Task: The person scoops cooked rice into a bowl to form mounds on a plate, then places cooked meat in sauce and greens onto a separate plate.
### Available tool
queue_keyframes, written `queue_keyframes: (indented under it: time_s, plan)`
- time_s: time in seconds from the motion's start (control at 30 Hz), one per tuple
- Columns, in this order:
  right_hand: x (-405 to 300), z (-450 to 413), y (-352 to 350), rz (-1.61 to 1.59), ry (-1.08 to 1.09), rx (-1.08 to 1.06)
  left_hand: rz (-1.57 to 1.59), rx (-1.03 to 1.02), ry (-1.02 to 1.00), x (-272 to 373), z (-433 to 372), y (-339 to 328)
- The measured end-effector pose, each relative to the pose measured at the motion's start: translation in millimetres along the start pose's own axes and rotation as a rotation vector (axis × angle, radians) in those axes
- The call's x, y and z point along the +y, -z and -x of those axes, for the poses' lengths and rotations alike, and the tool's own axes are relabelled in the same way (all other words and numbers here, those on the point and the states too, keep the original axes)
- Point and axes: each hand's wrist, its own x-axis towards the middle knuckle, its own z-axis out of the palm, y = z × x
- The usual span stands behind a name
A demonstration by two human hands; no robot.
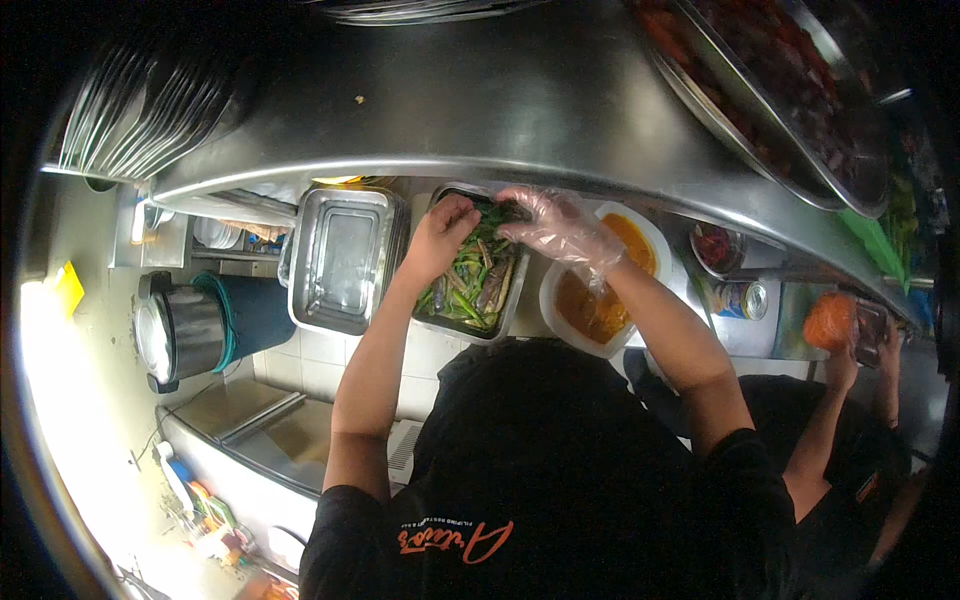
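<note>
A rectangular metal tray (513, 304) before me holds mixed vegetables (469, 292), with green pods, sliced purple eggplant and dark leafy greens (491, 219). My bare left hand (448, 229) is over the tray's far left part, its thumb and fingers bent close together at the greens. Opposite it, my right hand (559, 229) wears a clear plastic glove, fingertips bent at the same greens. Whether either hand grips any leaves is hidden. To the right, two white containers (551, 319) hold orange-brown saucy food (592, 307), partly covered by my right forearm.
Stacked metal trays (349, 255) stand left of the vegetables. A steel shelf (487, 97) overhangs the far side, carrying large metal bowls (750, 112) of food. Farther right are a can (750, 300) and a co-worker's hands (844, 367), with an orange object (829, 321) at one.
</note>
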Motion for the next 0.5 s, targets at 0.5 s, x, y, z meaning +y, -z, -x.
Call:
queue_keyframes:
  time_s: [0.5]
  plan:
    - [-35,-10,-5,-0.279,0.007,0.031,0.431,0.091,0.200,32,14,11]
